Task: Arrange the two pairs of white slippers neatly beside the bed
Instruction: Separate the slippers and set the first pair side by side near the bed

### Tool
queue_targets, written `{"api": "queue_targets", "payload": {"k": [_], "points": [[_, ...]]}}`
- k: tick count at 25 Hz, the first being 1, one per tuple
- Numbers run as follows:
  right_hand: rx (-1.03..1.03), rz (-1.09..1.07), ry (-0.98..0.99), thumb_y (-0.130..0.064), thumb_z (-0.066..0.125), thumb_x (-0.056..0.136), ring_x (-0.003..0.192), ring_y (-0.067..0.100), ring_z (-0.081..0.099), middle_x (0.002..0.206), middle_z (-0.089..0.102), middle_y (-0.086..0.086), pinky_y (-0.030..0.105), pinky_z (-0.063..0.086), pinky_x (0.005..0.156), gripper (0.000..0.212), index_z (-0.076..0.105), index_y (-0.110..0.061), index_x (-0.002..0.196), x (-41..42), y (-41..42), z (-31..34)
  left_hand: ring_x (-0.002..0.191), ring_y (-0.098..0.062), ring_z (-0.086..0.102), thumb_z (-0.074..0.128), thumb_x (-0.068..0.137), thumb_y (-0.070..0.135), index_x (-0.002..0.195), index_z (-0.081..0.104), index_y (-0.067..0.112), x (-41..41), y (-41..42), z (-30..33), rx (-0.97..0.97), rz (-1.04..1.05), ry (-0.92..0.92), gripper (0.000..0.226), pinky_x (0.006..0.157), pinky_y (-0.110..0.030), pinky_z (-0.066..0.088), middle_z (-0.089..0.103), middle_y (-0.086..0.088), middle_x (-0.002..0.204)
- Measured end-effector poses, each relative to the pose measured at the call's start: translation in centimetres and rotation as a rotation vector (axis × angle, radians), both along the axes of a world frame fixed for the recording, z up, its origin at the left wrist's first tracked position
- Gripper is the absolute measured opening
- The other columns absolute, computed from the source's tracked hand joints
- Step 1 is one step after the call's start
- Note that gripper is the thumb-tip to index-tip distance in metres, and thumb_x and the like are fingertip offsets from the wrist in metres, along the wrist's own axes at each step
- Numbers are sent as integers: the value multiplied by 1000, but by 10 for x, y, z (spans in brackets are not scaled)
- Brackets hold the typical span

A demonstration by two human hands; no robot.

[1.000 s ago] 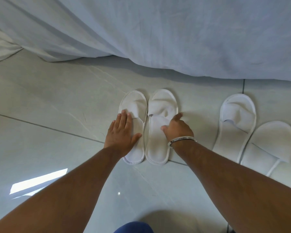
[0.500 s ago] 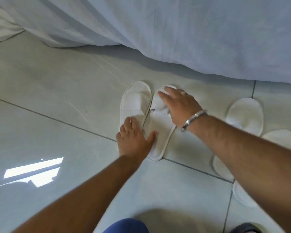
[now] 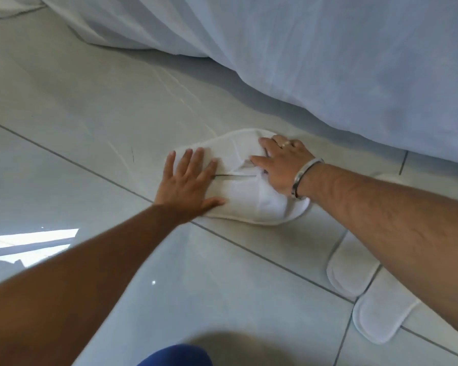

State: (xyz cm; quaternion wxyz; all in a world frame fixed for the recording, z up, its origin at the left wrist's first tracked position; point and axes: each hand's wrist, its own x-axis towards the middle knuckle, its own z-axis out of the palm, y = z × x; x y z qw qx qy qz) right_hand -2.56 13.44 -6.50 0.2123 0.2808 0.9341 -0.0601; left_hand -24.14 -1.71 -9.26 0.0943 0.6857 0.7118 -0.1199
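Observation:
One pair of white slippers (image 3: 246, 204) lies side by side and touching on the grey tile floor, close to the hanging bed sheet (image 3: 328, 62). My left hand (image 3: 188, 180) presses flat on the pair's left end with fingers spread. My right hand (image 3: 283, 165), with a metal bracelet on the wrist, rests on the pair's other end nearest the bed, fingers laid over the fabric. The second pair (image 3: 347, 270) lies at the lower right, one slipper offset behind the other, and my right forearm hides its front halves.
The white bed sheet drapes down to the floor across the top and right. Grey tiles with dark grout lines (image 3: 249, 249) extend to the left. A bright sunlight patch (image 3: 24, 241) marks the left edge. Blue clothing (image 3: 175, 355) shows at the bottom.
My left hand has slid further onto the first pair with fingers spread wider. My right hand stays on the end near the bed. The view has turned, so both pairs now lie slanted.

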Motion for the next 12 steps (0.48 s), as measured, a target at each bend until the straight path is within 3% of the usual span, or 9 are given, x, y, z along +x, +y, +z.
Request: {"api": "queue_targets", "payload": {"k": [2,3,6,8,10,12], "points": [[-94,-80,28,-32,39,87,145,29,0,161,2,7,50,10,115,50,38,-39,136,16,-11,1,152,-34,5,14,81,85,158,10,24,-26,23,4,11,-70,113,98,119,-60,-8,8,-15,166],[-130,-95,42,-30,41,84,146,28,0,161,3,5,49,8,116,51,41,-38,135,22,-19,2,152,-34,3,14,82,85,158,8,24,-35,35,6,11,-71,155,97,118,-60,-8,5,-15,166],[-183,-86,93,-26,46,81,141,27,24,157,23,6,45,23,110,56,42,-35,135,34,-55,4,152,-34,3,24,89,76,156,11,20,-35,64,13,50,37,205,88,119,-58,-7,9,-15,165],[-193,-114,181,-27,49,80,129,29,41,150,37,5,44,36,98,58,41,-34,137,33,-79,5,147,-37,23,41,94,58,148,35,13,-16,63,18,149,187,47,71,120,-55,8,36,-18,155],[-131,-209,298,-33,54,80,120,32,49,143,46,6,44,42,90,56,46,-29,136,28,-92,2,129,-39,47,46,94,42,131,54,9,-1,41,20,268,232,-125,50,110,-50,31,57,-19,131],[-117,-359,337,-50,56,80,132,35,38,151,35,11,46,37,100,65,41,-28,140,24,-95,-4,124,-38,52,43,95,35,127,57,7,-3,9,19,245,146,-200,45,105,-47,37,60,-18,128]]}}
